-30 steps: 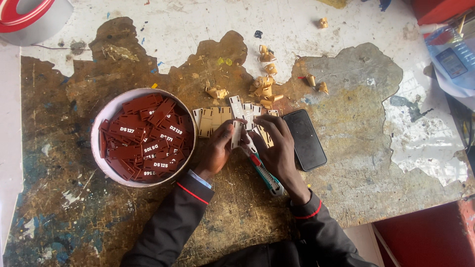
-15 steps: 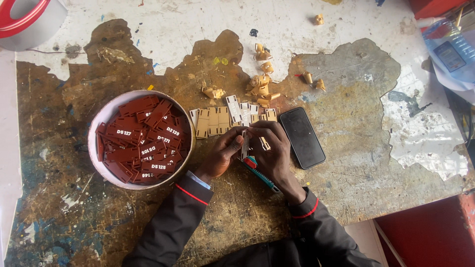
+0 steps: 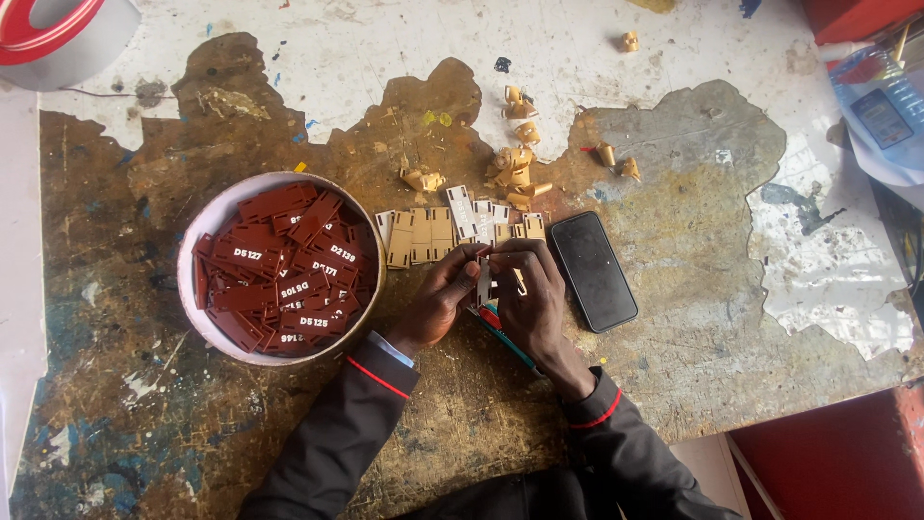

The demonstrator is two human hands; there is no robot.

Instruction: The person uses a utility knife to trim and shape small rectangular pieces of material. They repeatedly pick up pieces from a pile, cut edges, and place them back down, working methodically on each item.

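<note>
- Tag [image 3: 484,279], a small pale strip, sits upright between both hands just above the table edge nearest the person, pinched from either side.
- Left hand [image 3: 441,303] curls in from the left, thumb and fingertips closed on the tag's left edge.
- Right hand [image 3: 532,299] arches over from the right, fingers bent and pressed together on the tag's top and right side.
- Beneath the right hand lies a pen-like tool [image 3: 505,337] in red, green and blue, partly hidden by the palm.
- Just above the hands, a row of tan and white tags [image 3: 428,234] lies flat, side by side.
- Phone [image 3: 593,271], black and face up, lies just right of the right hand.
- Bowl [image 3: 197,236], round and pale-rimmed, stands left of the left hand, filled with dark red plates [image 3: 284,270] bearing white marks.
- Curled tan scraps [image 3: 515,164] are scattered farther up the table.
- Table [image 3: 674,173] is worn wood with peeling white paint.
</note>
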